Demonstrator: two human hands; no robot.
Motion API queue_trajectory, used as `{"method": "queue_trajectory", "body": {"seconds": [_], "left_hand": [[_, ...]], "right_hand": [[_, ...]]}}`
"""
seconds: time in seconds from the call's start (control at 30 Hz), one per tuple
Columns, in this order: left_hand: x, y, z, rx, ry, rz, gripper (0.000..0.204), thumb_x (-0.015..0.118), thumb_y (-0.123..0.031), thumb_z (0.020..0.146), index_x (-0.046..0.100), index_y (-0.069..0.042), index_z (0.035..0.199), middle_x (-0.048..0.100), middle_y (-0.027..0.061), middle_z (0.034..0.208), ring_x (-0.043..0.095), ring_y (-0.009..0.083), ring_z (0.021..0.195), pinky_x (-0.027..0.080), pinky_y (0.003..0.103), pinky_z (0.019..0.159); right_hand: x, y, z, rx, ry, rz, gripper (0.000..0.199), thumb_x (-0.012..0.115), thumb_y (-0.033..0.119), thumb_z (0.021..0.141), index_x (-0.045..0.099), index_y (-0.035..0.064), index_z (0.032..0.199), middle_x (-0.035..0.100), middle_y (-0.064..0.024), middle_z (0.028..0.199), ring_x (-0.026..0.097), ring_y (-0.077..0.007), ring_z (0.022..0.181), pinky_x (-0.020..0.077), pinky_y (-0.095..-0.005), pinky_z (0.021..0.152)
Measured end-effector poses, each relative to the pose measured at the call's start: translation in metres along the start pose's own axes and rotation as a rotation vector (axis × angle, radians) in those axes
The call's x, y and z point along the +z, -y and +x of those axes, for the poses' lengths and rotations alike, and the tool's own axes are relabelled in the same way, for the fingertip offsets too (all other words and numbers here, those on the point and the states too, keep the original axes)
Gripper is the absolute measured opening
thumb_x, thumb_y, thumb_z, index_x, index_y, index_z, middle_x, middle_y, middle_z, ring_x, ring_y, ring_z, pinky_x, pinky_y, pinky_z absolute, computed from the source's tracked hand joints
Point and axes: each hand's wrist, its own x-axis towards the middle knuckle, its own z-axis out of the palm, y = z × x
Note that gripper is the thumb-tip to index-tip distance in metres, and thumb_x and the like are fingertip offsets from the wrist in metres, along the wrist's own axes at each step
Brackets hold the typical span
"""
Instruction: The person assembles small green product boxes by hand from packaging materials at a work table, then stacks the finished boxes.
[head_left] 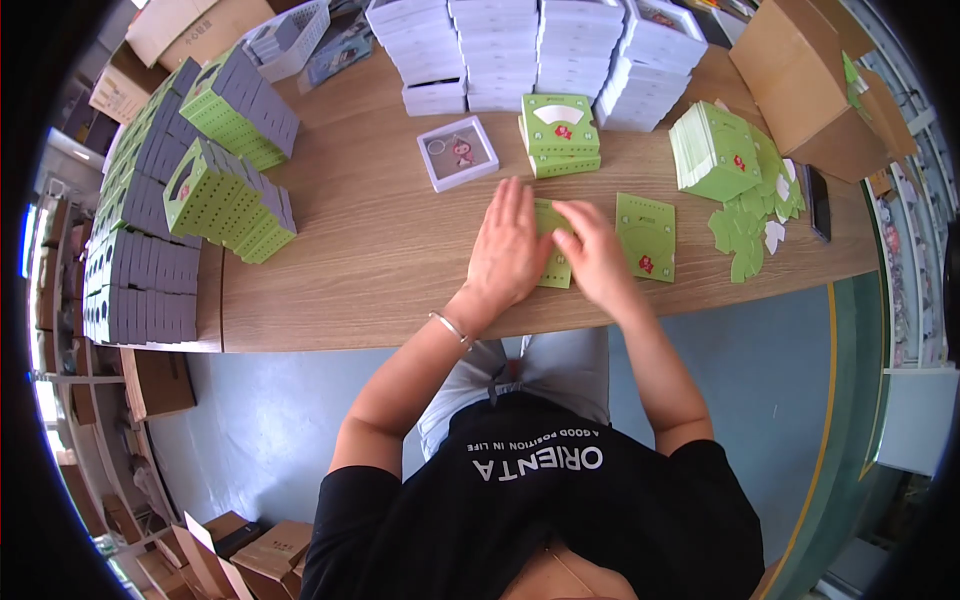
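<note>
My left hand point(510, 245) lies flat, fingers spread, on a green flat cardboard piece point(555, 272) on the wooden table point(370, 250). My right hand point(590, 250) presses the same piece from the right, fingers curled over its top edge. A second flat green card point(646, 235) lies just right of my right hand. Beyond the hands stands a small stack of folded green boxes point(560, 135), and left of it a white open box point(457, 152) holding a small keyring figure.
Stacks of white boxes point(520, 50) line the far edge. A pile of green flat cards point(712, 150) and loose green cut-outs point(750, 225) sit right, next to a brown carton point(800, 85) and a dark phone point(818, 203). Rows of green-grey folded packs point(210, 190) fill the left.
</note>
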Motion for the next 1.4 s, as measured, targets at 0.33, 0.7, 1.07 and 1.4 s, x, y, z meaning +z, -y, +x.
{"method": "queue_trajectory", "body": {"seconds": [0.33,0.7,1.07,1.4], "left_hand": [[-0.019,-0.002,-0.013,-0.542,-0.017,-1.171,0.063,0.065,0.008,0.073,0.038,0.003,0.13,0.066,0.0128,0.09,0.064,0.0171,0.084,0.052,0.026,0.073],[-0.022,-0.026,-0.006,-0.42,0.103,-1.28,0.056,0.06,0.015,0.074,0.047,0.003,0.126,0.065,0.0099,0.098,0.063,0.0139,0.086,0.052,0.025,0.075],[-0.019,0.021,0.137,-0.344,-0.128,-0.569,0.049,0.072,-0.003,0.076,0.055,0.002,0.121,0.059,0.0217,0.111,0.061,0.0203,0.096,0.052,0.031,0.078],[-0.004,-0.048,0.051,-0.149,-0.129,-0.728,0.046,0.065,-0.004,0.083,0.05,0.0,0.126,0.05,0.0142,0.121,0.056,0.0206,0.104,0.049,0.03,0.09]], "right_hand": [[0.014,0.002,-0.025,-0.274,-0.055,-0.321,0.055,0.067,0.011,0.081,0.045,-0.0037,0.129,0.051,-0.0147,0.129,0.047,-0.0324,0.115,0.0396,-0.0415,0.097],[0.002,-0.008,-0.028,-0.073,-0.466,0.143,0.024,0.074,0.004,0.073,0.067,0.0049,0.096,0.056,-0.0085,0.088,0.054,-0.0246,0.085,0.0436,-0.0331,0.075],[-0.138,-0.097,-0.04,0.365,-0.607,-0.051,0.028,0.074,0.001,0.075,0.067,0.0034,0.102,0.063,-0.0051,0.09,0.06,-0.0145,0.081,0.0501,-0.0275,0.072],[-0.1,-0.065,-0.026,-0.118,0.023,-0.46,0.08,0.077,0.042,0.069,0.046,0.0054,0.132,0.04,-0.0167,0.137,0.036,-0.0344,0.129,0.0323,-0.0459,0.107]]}}
